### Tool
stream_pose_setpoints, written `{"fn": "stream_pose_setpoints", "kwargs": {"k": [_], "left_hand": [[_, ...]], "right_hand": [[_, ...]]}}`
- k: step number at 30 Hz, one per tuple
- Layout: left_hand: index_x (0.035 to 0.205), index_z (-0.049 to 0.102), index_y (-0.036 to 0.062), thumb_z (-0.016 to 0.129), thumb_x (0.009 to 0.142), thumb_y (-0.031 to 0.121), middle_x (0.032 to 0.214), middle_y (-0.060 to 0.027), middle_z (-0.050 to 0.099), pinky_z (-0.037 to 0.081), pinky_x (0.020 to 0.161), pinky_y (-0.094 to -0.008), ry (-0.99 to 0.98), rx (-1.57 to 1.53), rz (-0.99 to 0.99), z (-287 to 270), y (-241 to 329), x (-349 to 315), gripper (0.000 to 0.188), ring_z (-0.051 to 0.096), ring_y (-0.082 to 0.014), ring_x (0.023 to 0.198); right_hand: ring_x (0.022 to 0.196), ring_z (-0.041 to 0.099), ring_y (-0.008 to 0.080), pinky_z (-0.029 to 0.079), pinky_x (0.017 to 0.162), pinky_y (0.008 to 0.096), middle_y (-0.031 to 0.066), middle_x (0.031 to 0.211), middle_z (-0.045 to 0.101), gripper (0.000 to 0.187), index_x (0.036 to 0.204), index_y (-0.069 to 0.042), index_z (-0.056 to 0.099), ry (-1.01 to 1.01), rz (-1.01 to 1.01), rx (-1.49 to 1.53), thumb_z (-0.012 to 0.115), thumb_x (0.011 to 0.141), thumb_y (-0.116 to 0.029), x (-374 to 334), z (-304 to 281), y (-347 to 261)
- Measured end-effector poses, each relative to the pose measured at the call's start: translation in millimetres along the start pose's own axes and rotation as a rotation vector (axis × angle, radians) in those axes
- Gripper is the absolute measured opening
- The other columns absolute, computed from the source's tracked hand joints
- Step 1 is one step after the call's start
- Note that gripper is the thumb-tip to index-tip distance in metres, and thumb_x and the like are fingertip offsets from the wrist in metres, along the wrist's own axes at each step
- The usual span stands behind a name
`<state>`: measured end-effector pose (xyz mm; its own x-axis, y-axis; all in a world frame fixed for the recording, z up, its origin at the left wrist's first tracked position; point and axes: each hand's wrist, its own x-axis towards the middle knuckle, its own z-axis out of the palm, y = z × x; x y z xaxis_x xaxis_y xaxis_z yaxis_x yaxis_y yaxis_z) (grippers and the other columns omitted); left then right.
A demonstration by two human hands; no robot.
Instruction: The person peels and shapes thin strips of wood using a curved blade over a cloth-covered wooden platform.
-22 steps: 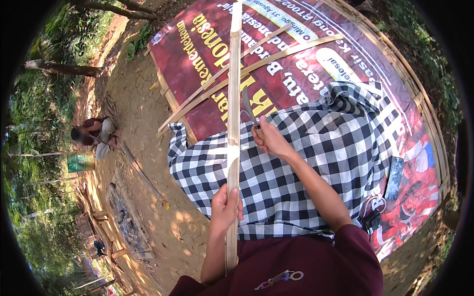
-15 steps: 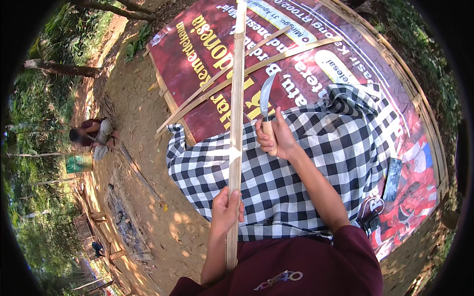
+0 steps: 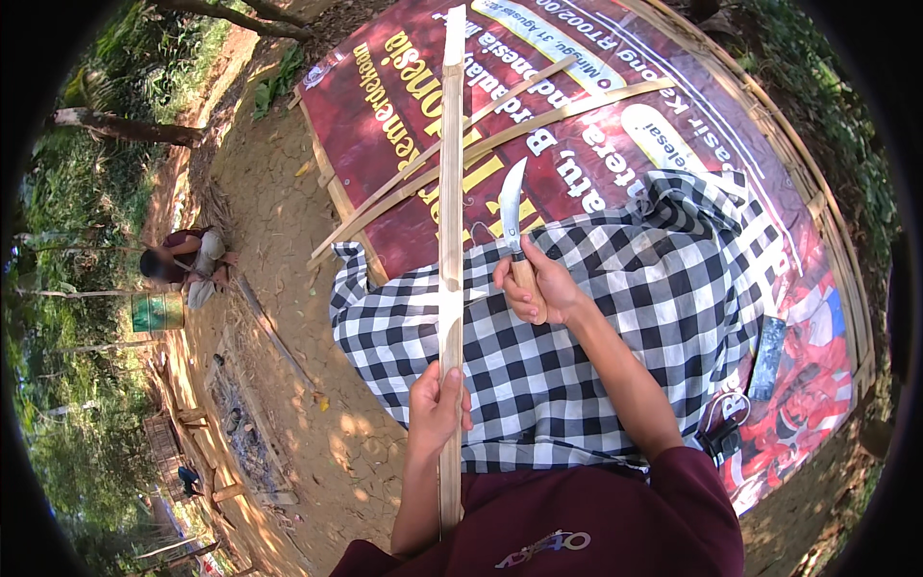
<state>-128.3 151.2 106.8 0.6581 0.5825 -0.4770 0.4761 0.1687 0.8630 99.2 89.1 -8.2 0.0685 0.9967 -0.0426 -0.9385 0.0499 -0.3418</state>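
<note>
My left hand (image 3: 436, 408) is closed around the lower part of a long, pale bamboo strip (image 3: 450, 212), which runs nearly upright through the view. A bright patch of sun falls on the strip above that hand. My right hand (image 3: 543, 284) grips the wooden handle of a curved knife (image 3: 512, 204). Its blade points up and away, to the right of the strip and apart from it. Beneath both hands spreads a black-and-white checked cloth (image 3: 577, 337). Two thinner bamboo strips (image 3: 567, 113) lie slantwise on the printed banner (image 3: 385, 144), passing behind the long strip.
A bamboo frame (image 3: 812, 183) edges the banner. A dark flat bar (image 3: 766, 358) and a small black device with a cable (image 3: 721, 438) lie at the right. On the dirt at left, a person (image 3: 192, 262) sits by a green container (image 3: 157, 313); a pole (image 3: 274, 332) lies nearer.
The long strip's upper end has shifted slightly left. My right hand and the knife have come a little lower, with the blade still apart from the strip. Both grips are unchanged.
</note>
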Motion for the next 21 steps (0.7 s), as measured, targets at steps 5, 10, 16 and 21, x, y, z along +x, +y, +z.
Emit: {"fn": "stream_pose_setpoints", "kwargs": {"k": [5,10,16,21], "left_hand": [[0.097,0.051,0.0024,0.046,0.102,0.024,0.058,-0.0037,0.053,0.039,0.036,-0.0214,-0.001,-0.004,-0.012,1,3,-1,0.022,0.049,-0.0092,0.038],[0.098,0.051,0.0022,0.046,0.102,0.023,0.059,-0.0039,0.053,0.039,0.037,-0.0212,-0.01,0.013,-0.008,6,7,-3,0.022,0.049,-0.0096,0.038],[0.099,0.051,0.0017,0.047,0.102,0.023,0.058,-0.0038,0.053,0.039,0.036,-0.0217,-0.023,0.011,0.014,7,8,-4,0.022,0.049,-0.0097,0.038],[0.098,0.05,0.0019,0.044,0.102,0.021,0.055,-0.0032,0.05,0.038,0.034,-0.0233,-0.013,-0.008,-0.025,1,6,-4,0.021,0.047,-0.0101,0.035]], "right_hand": [[0.035,0.036,0.0109,0.035,0.034,0.0246,-0.0008,0.052,0.036,0.072,0.092,0.001,0.055,0.07,0.042,-0.143,0.018,0.1,-0.06,-1,8,1],[0.037,0.036,0.0094,0.035,0.035,0.0245,-0.0021,0.051,0.034,0.071,0.093,0.001,0.056,0.067,0.042,-0.229,0.019,0.1,-0.06,-2,10,0],[0.04,0.044,0.0163,0.038,0.042,0.0287,0.0027,0.05,0.046,0.052,0.082,-0.002,0.058,0.258,-0.236,-0.74,0.036,0.103,-0.045,1,9,7],[0.053,0.057,0.0332,0.044,0.05,0.0419,0.0132,0.062,0.059,0.035,0.08,-0.003,0.057,0.674,-0.595,-1.599,0.054,0.096,-0.035,-1,24,1]]}}
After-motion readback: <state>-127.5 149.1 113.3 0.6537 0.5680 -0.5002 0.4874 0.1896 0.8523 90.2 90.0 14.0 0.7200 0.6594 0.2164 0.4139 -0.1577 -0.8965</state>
